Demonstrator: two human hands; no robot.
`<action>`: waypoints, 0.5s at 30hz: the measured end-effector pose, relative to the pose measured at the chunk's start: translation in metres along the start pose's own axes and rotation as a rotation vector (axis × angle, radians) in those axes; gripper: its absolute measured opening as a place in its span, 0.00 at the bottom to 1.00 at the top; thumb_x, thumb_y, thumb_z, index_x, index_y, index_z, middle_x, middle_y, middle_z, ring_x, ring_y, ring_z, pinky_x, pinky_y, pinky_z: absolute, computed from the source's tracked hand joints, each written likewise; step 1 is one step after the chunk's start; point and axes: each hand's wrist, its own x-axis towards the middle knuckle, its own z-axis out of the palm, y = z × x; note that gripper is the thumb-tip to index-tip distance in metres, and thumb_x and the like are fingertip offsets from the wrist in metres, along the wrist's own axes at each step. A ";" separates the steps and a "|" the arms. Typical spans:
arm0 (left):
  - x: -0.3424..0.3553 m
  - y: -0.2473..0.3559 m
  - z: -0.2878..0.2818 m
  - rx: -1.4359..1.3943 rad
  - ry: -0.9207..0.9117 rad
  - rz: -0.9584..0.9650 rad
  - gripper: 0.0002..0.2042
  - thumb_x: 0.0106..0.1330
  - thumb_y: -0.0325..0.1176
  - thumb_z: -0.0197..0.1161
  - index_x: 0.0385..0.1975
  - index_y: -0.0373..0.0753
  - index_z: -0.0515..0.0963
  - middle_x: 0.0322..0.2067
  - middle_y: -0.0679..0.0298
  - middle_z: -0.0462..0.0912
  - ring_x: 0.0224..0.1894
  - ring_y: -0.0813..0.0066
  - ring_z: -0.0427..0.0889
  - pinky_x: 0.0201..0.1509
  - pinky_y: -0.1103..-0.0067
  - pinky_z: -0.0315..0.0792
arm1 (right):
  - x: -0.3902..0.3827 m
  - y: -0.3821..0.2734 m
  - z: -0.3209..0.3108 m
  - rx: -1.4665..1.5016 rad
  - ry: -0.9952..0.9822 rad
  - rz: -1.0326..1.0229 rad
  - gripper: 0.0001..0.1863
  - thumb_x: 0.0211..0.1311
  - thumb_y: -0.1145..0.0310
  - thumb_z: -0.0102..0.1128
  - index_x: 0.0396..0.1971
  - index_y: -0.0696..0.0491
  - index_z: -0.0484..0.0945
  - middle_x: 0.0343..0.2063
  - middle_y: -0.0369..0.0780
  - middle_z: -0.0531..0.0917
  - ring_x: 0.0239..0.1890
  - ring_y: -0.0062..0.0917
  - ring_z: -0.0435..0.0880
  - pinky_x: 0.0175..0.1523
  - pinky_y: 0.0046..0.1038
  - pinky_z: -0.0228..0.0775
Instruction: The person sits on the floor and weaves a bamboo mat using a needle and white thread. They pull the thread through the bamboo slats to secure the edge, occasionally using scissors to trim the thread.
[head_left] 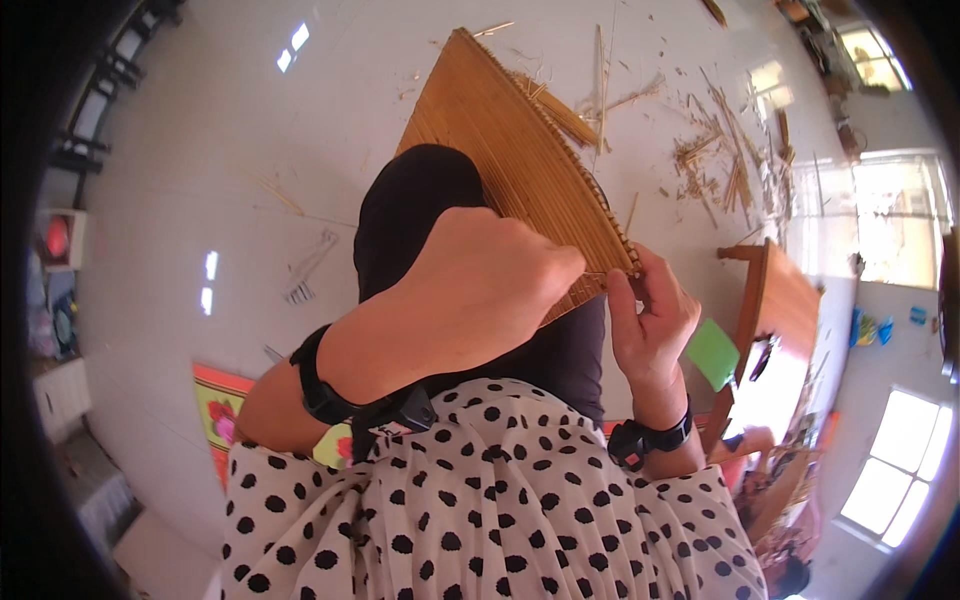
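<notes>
Across my lap lies a flat panel of tan stalks [515,150], laid side by side, with a knotted, stitched edge along its right side. My left hand [500,265] is closed in a fist above the panel's near end. A thin thread [595,273] seems to run from this fist to the near right corner; its end inside the fingers is hidden. At that corner, my right hand [655,315] pinches the panel's stitched edge between thumb and fingers. Both wrists wear black straps with small devices.
Loose stalks and straw scraps [735,165] litter the pale tiled floor at the far right. A bundle of stalks [565,115] lies beyond the panel. To my right stand a wooden table [765,300] and a green chair part [712,352]. A patterned red mat [215,395] is at left.
</notes>
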 end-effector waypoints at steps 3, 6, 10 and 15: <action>-0.006 -0.004 -0.003 0.005 0.010 0.019 0.05 0.56 0.24 0.66 0.31 0.39 0.82 0.21 0.63 0.82 0.21 0.63 0.82 0.22 0.74 0.71 | -0.001 0.001 0.009 0.184 0.025 -0.025 0.16 0.55 0.77 0.67 0.45 0.63 0.79 0.26 0.44 0.83 0.26 0.26 0.86 0.35 0.23 0.76; -0.007 -0.007 -0.006 -0.026 0.044 0.048 0.06 0.57 0.23 0.67 0.33 0.39 0.82 0.21 0.63 0.83 0.21 0.63 0.81 0.22 0.74 0.71 | -0.007 0.010 0.017 0.500 0.011 0.011 0.18 0.55 0.78 0.66 0.47 0.64 0.78 0.32 0.44 0.84 0.31 0.26 0.86 0.41 0.24 0.78; -0.005 -0.005 -0.011 -0.010 -0.007 0.055 0.08 0.57 0.22 0.68 0.36 0.38 0.83 0.23 0.63 0.84 0.19 0.65 0.79 0.22 0.76 0.70 | -0.029 0.017 0.040 0.874 0.056 0.145 0.19 0.56 0.81 0.64 0.49 0.65 0.76 0.40 0.43 0.82 0.40 0.26 0.86 0.48 0.24 0.80; -0.003 0.003 -0.022 0.083 -0.107 0.028 0.10 0.55 0.22 0.68 0.37 0.40 0.83 0.18 0.66 0.79 0.16 0.68 0.75 0.20 0.77 0.65 | -0.036 0.018 0.049 0.944 0.045 0.168 0.17 0.56 0.85 0.64 0.47 0.58 0.83 0.41 0.42 0.81 0.41 0.24 0.85 0.47 0.22 0.79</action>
